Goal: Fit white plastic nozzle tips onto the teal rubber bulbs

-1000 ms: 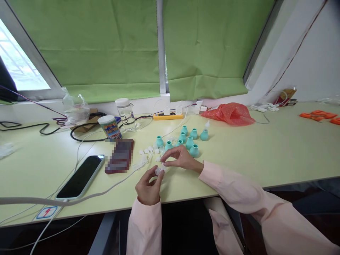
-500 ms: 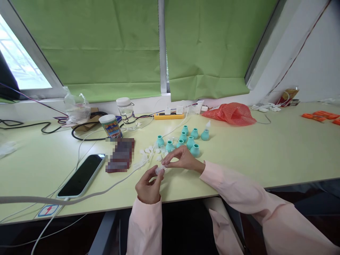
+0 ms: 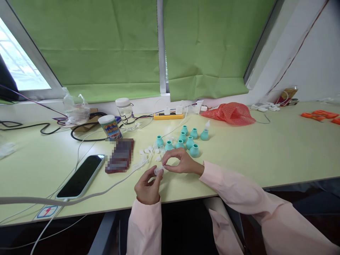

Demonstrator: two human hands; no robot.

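Near the table's front edge, my left hand (image 3: 147, 187) is closed on a small translucent plastic nozzle (image 3: 157, 171), pinched between thumb and fingers. My right hand (image 3: 183, 162) meets it from the right, its thumb and index finger pinched together at the nozzle's far end. Whether a separate small part sits in that pinch is too small to tell. Just beyond my hands stand several teal squeeze bulbs (image 3: 194, 151) with open necks. One teal bulb (image 3: 204, 135) at the right carries a clear pointed nozzle (image 3: 207, 125). Small white and clear plastic pieces (image 3: 147, 151) lie loose to the left of the bulbs.
A white cable (image 3: 117, 184) crosses the table left of my hands. Further left are a phone (image 3: 81, 177), a pixelated dark red item (image 3: 120, 156), a printed canister (image 3: 111, 128) and a water bottle (image 3: 126, 115). A yellow power strip (image 3: 168, 116) and a red bubble-wrap bag (image 3: 231, 114) lie behind.
My right hand's fingers have curled into a rounder pinch at the nozzle's end. My left hand keeps its hold on the nozzle, and the bulbs stay where they were.
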